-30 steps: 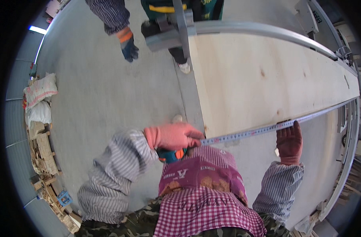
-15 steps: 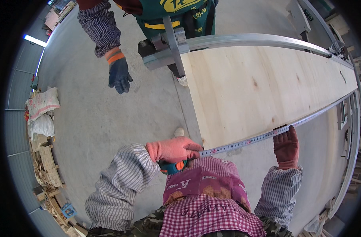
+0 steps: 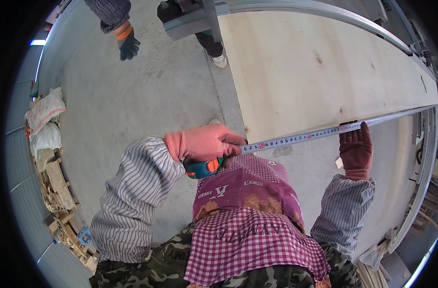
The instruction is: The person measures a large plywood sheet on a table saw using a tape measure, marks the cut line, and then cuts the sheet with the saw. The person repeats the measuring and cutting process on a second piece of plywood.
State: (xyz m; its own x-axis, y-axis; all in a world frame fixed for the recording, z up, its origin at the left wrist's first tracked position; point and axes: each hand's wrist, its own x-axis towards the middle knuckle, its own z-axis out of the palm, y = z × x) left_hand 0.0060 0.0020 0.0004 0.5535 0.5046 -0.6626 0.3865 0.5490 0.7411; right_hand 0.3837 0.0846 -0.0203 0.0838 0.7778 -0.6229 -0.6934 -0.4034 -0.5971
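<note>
My left hand (image 3: 204,142), in a pink glove, is closed on the tape measure at the near left corner of a pale wooden board (image 3: 319,72). The teal and orange case of the tape measure (image 3: 200,168) hangs below its palm. The blade (image 3: 295,139) is drawn out along the board's near edge toward the far right. Farther right, my right hand (image 3: 357,152), in a dark red glove with its palm showing, has its fingers stretched out against the blade and board edge; some fingertips are hidden behind the blade.
A metal rail frame (image 3: 319,7) runs along the board's far side. At the upper left is a co-worker's gloved hand (image 3: 128,45), with a shoe (image 3: 219,61) beside the board. White sacks (image 3: 47,113) and wooden pieces (image 3: 59,186) lie along the left wall.
The view has shifted, so the board sits higher in the picture. The co-worker's hand appears farther up and left, their torso out of sight. Both my hands stay at the blade.
</note>
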